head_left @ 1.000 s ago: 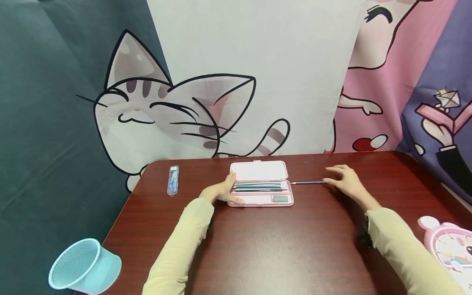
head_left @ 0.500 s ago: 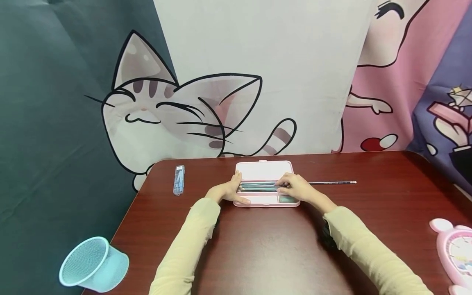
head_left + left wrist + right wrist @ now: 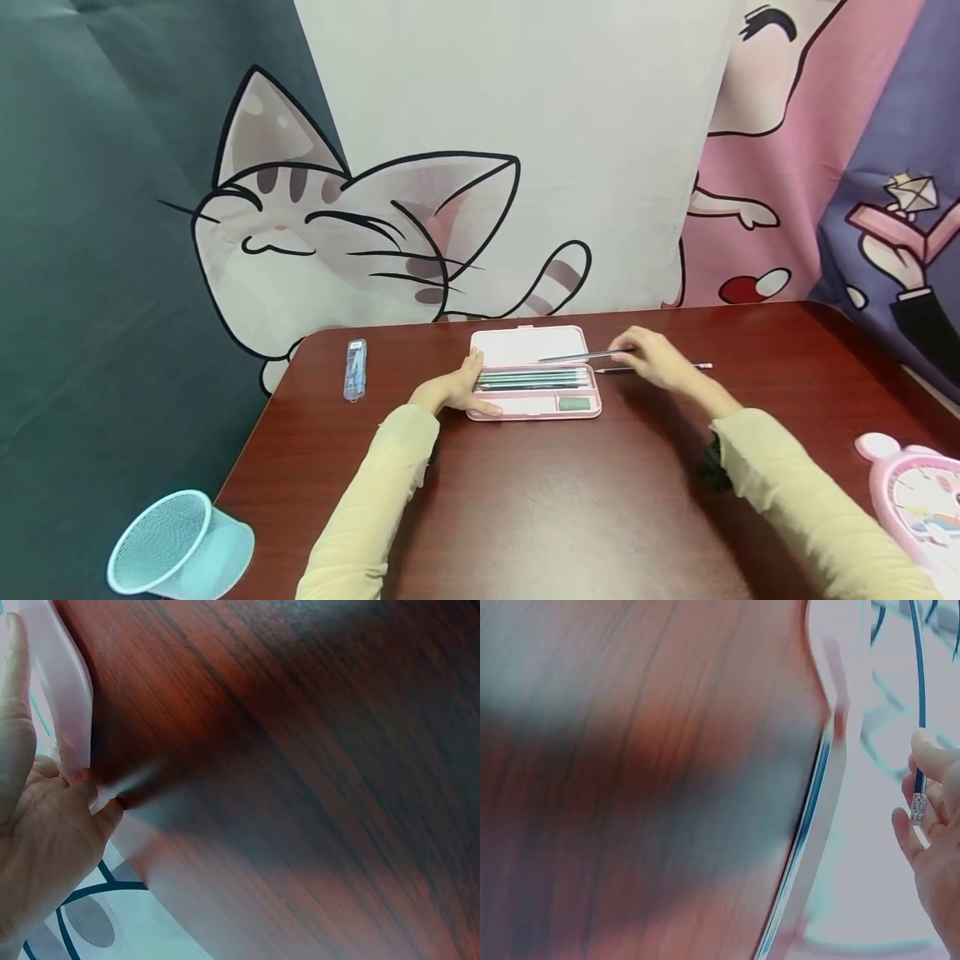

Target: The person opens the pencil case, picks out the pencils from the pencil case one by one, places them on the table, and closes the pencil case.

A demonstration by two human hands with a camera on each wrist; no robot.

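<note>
A pink pencil case [image 3: 525, 343] lies with its lid laid back on the brown table. Several pencils [image 3: 531, 379] lie side by side in it, and a green eraser [image 3: 574, 404] sits in a front compartment. My left hand [image 3: 450, 390] holds the case's left end, thumb along the front; the left wrist view shows that thumb [image 3: 16, 727] over the rim. To the right of the case, my right hand [image 3: 656, 358] pinches a dark pencil [image 3: 921, 675] near its eraser end, its point reaching over the lid. Beneath this hand another pencil [image 3: 702, 366] lies on the table.
A blue slim case [image 3: 356, 371] lies at the table's back left. At front left stands a light-blue mesh bin [image 3: 183, 546], tilted in view. A pink animal-shaped clock [image 3: 918, 500] stands at the right edge. A cartoon cloth [image 3: 622, 125] hangs behind the table.
My right hand left one pencil on the table, reached into the case, and now has another pencil lifted out and drawn rightward. The left hand stays at the case's left end.
</note>
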